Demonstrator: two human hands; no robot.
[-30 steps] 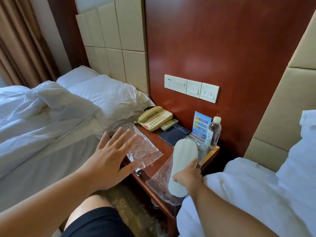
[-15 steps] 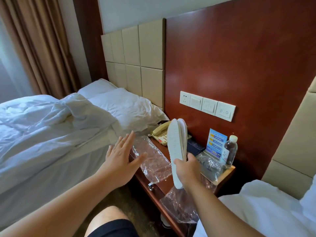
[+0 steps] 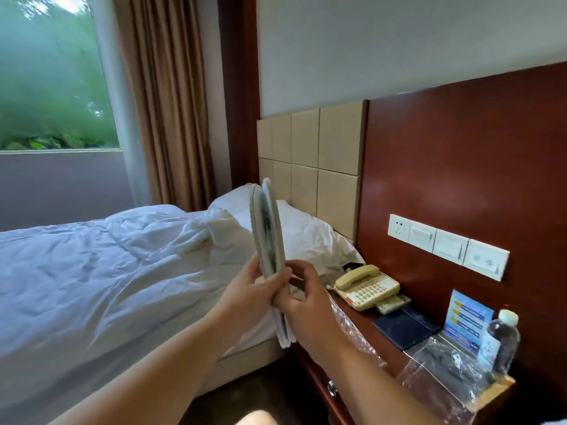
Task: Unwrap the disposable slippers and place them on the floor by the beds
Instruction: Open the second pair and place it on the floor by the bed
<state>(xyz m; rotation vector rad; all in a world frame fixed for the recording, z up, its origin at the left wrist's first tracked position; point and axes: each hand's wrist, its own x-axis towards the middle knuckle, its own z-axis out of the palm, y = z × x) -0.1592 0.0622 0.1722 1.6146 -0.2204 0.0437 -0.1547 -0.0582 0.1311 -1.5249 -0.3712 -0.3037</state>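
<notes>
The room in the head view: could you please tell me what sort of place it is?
Probably a hotel bedroom: a bed with white linen, a bedside table bearing a telephone and a printed notice card.

Right of the bed [image 3: 92,286], the nightstand [image 3: 357,315] bears a telephone [image 3: 366,286] and bottle [image 3: 503,345].
</notes>
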